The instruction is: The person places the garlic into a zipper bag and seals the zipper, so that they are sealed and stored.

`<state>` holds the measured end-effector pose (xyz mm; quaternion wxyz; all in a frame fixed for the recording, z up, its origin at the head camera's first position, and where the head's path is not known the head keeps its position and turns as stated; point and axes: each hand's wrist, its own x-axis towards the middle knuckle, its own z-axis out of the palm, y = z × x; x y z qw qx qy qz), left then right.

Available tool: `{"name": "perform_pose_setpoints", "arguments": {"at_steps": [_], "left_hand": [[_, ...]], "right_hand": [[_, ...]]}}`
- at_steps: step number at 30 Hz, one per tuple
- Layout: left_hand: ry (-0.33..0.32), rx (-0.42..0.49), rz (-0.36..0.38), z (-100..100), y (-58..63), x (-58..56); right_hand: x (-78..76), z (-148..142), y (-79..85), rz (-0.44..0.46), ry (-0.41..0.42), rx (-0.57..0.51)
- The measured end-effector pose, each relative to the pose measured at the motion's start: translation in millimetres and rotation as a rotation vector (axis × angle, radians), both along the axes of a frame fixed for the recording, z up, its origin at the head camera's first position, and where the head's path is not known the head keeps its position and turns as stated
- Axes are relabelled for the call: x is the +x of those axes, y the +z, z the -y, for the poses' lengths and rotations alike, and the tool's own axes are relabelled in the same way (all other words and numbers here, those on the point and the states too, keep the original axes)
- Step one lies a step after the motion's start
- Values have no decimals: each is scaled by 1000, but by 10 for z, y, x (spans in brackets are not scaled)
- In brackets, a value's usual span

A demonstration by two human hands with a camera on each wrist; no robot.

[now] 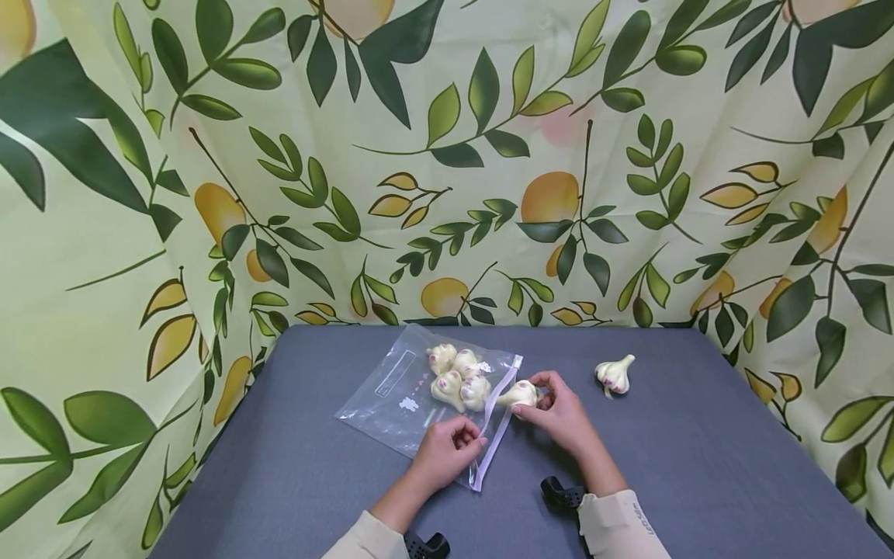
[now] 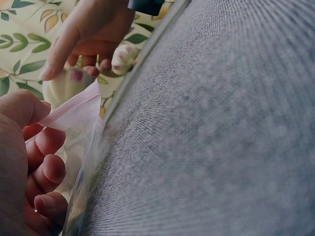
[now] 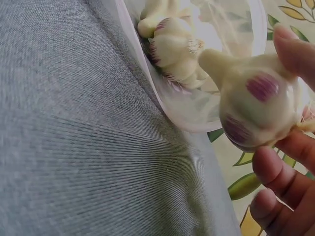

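1 garlic bulb [image 1: 519, 393] is pinched by the right grip [image 1: 561, 417]; the bag [image 1: 380, 411] to its left, by the left grip [image 1: 445, 452].

garlic bulbs [image 1: 447, 386]: 6 total. 4 in the plastic bag [image 1: 377, 404], 1 in the right hand [image 1: 561, 415], 1 loose on the table [image 1: 698, 466]. bag count: 1. tables: 1. hands: 2, that one plus the left hand [image 1: 447, 452]. sleeves [image 1: 615, 524]: 2, one per arm. black wrist gadgets [image 1: 559, 494]: 2, also one per arm. printed leaves [image 1: 483, 87] behind: dozens.
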<state>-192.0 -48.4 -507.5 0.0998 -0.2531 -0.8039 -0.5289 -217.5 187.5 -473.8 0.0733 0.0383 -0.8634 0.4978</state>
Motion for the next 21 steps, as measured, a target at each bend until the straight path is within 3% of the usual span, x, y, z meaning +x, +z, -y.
{"name": "perform_pose_setpoints", "arguments": {"at_steps": [5,15,21], "left_hand": [[1,0,8,-5,-7,2],[1,5,-3,-4,-4,-4],[-8,7,-5,-3,0,-4]], "right_hand": [[-1,14,-23,13,-20,-30],[16,156,-53,-30,46,-37],[21,218,-73,1,53,-7]]}}
